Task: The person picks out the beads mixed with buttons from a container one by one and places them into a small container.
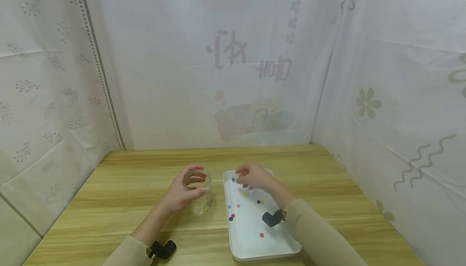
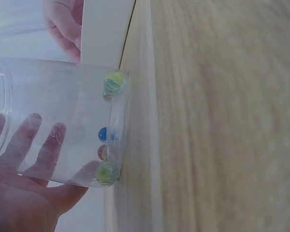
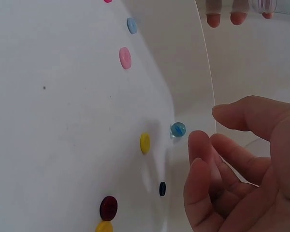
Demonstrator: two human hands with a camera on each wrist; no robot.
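Observation:
A clear plastic jar [image 1: 199, 204] stands on the table, and my left hand [image 1: 177, 193] grips it round its upper part. Several glass marbles [image 2: 105, 173] lie at the jar's bottom, yellow-green, blue and brownish. Over the far end of a white tray [image 1: 251, 249] hovers my right hand [image 1: 255, 177], thumb and fingers apart with nothing between them. Close to its fingertips, a blue glass marble [image 3: 178, 129] rests by the tray's wall. Nearby on the tray floor are a yellow button [image 3: 145, 143] and a black button [image 3: 162, 189].
Other buttons are scattered over the tray: a pink one [image 3: 125, 58], a light blue one [image 3: 131, 25], a dark red one [image 3: 108, 208] and a red one [image 1: 261, 235]. The wooden table [image 1: 120, 189] is bordered by printed white curtains [image 1: 164, 75].

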